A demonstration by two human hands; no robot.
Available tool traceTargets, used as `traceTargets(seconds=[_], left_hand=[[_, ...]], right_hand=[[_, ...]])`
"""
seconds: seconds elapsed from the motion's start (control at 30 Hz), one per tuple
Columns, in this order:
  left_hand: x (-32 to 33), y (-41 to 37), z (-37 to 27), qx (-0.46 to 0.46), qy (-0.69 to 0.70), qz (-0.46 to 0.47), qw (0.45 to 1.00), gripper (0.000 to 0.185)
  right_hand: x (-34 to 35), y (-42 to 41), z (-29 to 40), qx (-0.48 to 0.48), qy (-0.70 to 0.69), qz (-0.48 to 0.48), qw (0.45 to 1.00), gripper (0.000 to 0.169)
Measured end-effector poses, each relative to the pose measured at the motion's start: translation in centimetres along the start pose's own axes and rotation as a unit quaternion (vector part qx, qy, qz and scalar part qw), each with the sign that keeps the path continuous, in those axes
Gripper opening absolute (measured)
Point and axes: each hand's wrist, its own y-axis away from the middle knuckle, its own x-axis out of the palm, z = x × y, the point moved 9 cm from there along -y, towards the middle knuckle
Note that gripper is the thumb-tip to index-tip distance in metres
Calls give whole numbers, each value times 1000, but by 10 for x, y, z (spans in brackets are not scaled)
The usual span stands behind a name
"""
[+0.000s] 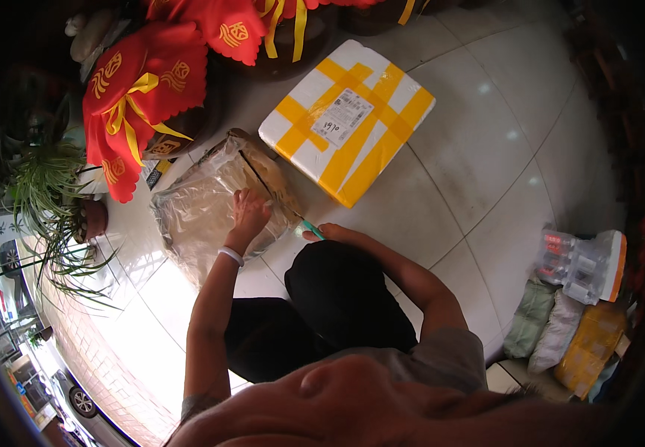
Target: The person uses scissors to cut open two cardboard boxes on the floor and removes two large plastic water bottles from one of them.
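Observation:
In front of me on the tiled floor sits a parcel [199,195] wrapped in clear, wrinkled plastic film. A dark straight line, an edge or a slit, runs along its right side. My left hand [251,212], with a pale bangle on the wrist, rests on top of the parcel with curled fingers. Whether it pinches the film cannot be made out. My right hand [339,232], beside my knee, grips a slim cutter with a green handle [313,229]. Its thin tip points at the parcel's lower right edge.
A white foam box [347,120] with yellow tape and a label lies just beyond the parcel. Jars under red cloths [143,84] stand at the back left, near a potted spider plant [95,219]. Wrapped packages [590,346] and plastic packaging [582,265] are at the right.

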Motion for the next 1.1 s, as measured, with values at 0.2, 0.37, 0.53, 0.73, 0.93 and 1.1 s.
traceTargets(seconds=[0.2, 0.37, 0.53, 0.73, 0.93, 1.1], left_hand=[[12, 6, 7, -16, -4, 39, 999, 18], [16, 7, 11, -39, -8, 72, 997, 18], [22, 6, 12, -33, -9, 58, 998, 14], [21, 6, 13, -41, 6, 78, 996, 12], [24, 3, 13, -41, -7, 84, 996, 12], [19, 4, 12, -43, 4, 89, 995, 12]], right_hand=[[2, 91, 46, -167, -26, -80, 982, 41], [9, 80, 35, -150, -15, -34, 988, 43], [15, 71, 30, -142, -11, -3, 990, 44], [19, 47, 14, -120, -14, 29, 992, 46], [18, 23, 0, -82, -65, 30, 994, 47], [32, 9, -3, -54, -134, 43, 989, 48]])
